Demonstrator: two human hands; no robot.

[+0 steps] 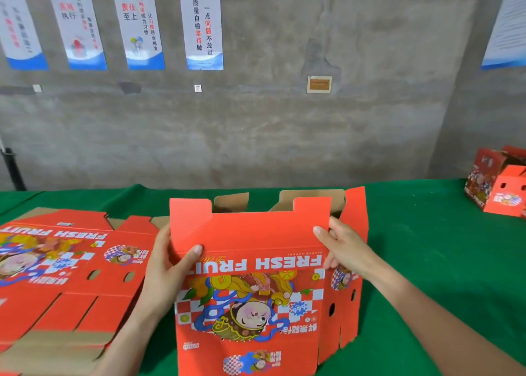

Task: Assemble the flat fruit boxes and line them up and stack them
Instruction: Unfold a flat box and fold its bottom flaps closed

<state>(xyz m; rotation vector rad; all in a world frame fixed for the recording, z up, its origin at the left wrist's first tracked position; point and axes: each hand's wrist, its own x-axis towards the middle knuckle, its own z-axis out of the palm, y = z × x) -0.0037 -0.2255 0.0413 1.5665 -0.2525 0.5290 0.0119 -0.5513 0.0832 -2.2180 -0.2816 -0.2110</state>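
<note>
Two hands are seen on one half-opened fruit box (250,290) at lower centre of the frame, held upright over the green bench (412,233) with its print upside down. Its bottom edge is cut off by the frame. The box's left edge is gripped by the left hand (168,264): the thumb is laid on the red front panel beside the "FRESH FRUIT" lettering, and the other fingers are hidden behind the panel. The upper right corner is gripped by the right hand (344,247): the thumb is on the front panel, and the fingers (337,233) are curled round onto the side panel. Top flaps are raised above both hands, with the brown inside shown. A stack of flat boxes (71,261) is laid on the bench at lower left, just beside the left forearm. Assembled boxes (498,187) are seen at the right edge, well apart from the held box. Posters (200,24) are hung on the grey wall (284,133) at upper left.
</note>
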